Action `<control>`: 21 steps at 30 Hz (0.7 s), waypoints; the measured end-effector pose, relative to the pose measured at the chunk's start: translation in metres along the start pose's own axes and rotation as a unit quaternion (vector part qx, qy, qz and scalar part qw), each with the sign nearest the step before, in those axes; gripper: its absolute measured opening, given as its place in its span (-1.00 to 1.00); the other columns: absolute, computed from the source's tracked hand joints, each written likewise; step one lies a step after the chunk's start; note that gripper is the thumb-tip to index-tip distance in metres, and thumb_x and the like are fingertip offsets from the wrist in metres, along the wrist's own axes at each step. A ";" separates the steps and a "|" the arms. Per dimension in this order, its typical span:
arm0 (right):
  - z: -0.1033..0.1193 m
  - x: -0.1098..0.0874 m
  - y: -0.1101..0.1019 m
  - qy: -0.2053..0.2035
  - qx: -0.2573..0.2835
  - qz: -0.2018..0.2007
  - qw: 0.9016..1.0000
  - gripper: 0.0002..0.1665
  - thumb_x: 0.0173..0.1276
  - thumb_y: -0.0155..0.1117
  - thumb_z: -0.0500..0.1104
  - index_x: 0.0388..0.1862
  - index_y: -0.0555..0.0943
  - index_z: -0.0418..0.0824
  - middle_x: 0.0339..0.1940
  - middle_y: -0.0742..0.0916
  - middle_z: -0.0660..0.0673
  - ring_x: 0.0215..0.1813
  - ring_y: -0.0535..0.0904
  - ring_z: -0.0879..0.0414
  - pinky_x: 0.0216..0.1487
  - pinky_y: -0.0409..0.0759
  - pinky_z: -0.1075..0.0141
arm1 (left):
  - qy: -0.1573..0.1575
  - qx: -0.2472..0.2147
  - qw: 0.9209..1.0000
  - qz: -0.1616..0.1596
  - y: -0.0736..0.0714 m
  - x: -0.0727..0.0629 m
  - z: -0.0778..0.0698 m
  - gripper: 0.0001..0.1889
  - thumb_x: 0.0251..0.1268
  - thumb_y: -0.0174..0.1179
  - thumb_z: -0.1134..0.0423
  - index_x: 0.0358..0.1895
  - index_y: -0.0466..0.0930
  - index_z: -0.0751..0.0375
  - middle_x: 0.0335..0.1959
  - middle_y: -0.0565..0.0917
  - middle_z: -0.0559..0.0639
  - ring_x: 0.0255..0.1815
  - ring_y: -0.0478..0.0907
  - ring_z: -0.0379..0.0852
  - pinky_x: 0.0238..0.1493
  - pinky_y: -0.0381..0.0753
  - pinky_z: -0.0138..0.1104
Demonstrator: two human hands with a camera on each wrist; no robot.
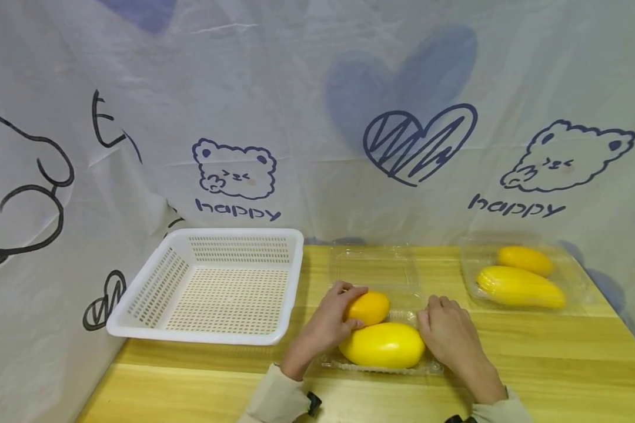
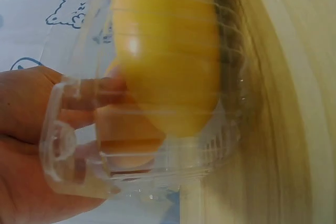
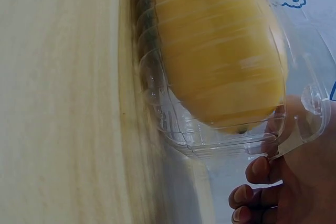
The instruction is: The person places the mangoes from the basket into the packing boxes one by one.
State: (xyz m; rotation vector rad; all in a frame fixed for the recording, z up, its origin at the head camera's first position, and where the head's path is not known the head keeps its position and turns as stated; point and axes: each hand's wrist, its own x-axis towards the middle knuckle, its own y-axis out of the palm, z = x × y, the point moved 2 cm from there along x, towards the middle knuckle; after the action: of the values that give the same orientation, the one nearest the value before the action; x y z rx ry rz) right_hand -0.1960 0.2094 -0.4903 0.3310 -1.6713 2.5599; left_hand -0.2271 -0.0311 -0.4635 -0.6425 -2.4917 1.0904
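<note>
A clear plastic clamshell box (image 1: 435, 368) stands on the table in front of me, its lid (image 1: 376, 267) folded back toward the cloth. Inside, at the near side, lies a large smooth yellow melon-like fruit (image 1: 385, 346). Behind it sits a smaller orange-coloured round fruit (image 1: 371, 308). My left hand (image 1: 328, 320) holds this smaller fruit, fingers over its far side and thumb at its near side. At the box's right end, my right hand (image 1: 451, 333) grips the rim; the right wrist view shows curled fingers (image 3: 260, 166) beside the clear wall.
A white perforated plastic basket (image 1: 291, 294) stands at the left with nothing in it. Toward the back right, another clear box (image 1: 471, 288) contains a long yellow fruit (image 1: 518, 288) and an orange-yellow one (image 1: 525, 259). A printed cloth (image 1: 317, 117) hangs behind the wooden table (image 1: 561, 364).
</note>
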 end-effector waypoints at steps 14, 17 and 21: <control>-0.002 0.000 0.001 0.001 0.000 0.008 1.000 -0.74 0.51 -0.01 -0.21 -0.44 0.43 -0.20 -0.50 0.47 -0.09 -0.40 0.40 -0.03 -0.28 0.43 0.02 | -0.009 0.070 0.997 -0.004 0.006 -0.002 -0.002 -0.48 0.36 0.33 0.40 0.38 0.51 0.26 0.13 0.42 0.10 0.09 0.41 0.00 0.16 0.54 -0.21; -0.002 0.000 0.001 -0.001 0.000 0.006 1.000 -0.74 0.51 0.00 -0.22 -0.45 0.43 -0.20 -0.51 0.46 -0.08 -0.41 0.39 -0.02 -0.29 0.42 0.03 | -0.004 0.081 0.997 -0.004 0.007 -0.002 -0.003 -0.50 0.36 0.31 0.42 0.35 0.51 0.29 0.15 0.44 0.14 0.16 0.41 0.07 0.22 0.52 -0.15; -0.001 0.000 0.001 -0.005 0.000 0.003 1.000 -0.74 0.51 0.00 -0.22 -0.45 0.43 -0.20 -0.52 0.45 -0.08 -0.42 0.38 -0.02 -0.31 0.42 0.05 | 0.003 0.105 0.994 -0.010 0.008 -0.003 -0.004 -0.53 0.36 0.32 0.42 0.31 0.52 0.31 0.15 0.46 0.16 0.19 0.41 0.12 0.23 0.52 -0.14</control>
State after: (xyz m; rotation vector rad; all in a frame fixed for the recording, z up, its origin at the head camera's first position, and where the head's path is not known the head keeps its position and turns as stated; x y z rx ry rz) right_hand -0.1961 0.2105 -0.4914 0.3388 -1.6772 2.5675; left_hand -0.2208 -0.0256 -0.4670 -0.5566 -2.3311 1.3172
